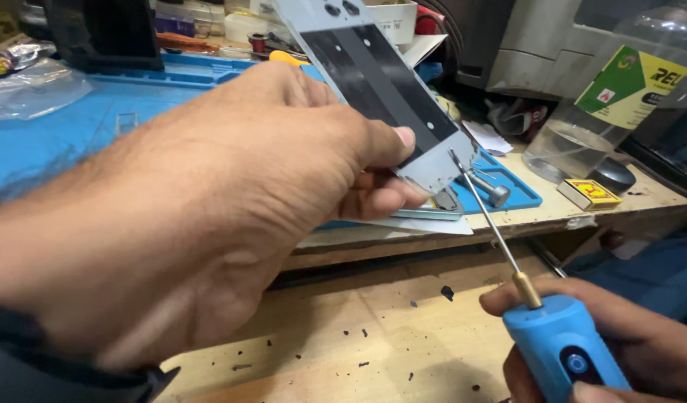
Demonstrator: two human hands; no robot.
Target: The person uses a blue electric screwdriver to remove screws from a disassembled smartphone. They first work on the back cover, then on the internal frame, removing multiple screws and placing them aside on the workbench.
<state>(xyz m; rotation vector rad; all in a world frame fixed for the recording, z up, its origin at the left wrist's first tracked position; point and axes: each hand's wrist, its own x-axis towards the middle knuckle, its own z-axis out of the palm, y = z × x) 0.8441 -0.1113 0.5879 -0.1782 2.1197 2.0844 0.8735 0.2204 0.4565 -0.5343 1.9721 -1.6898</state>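
My left hand fills the left and middle of the head view and pinches a flat grey phone panel with a black rectangular patch, held tilted above the bench. My right hand at the lower right grips a blue electric screwdriver with a brass collar and a long thin metal shaft. The shaft's tip touches the lower corner of the panel, close to my left thumb.
A blue work mat lies under the panel with a small metal tool on it. To the right stand a clear plastic bottle, a small yellow box and a dark round lid. Dark crumbs dot the wooden bench.
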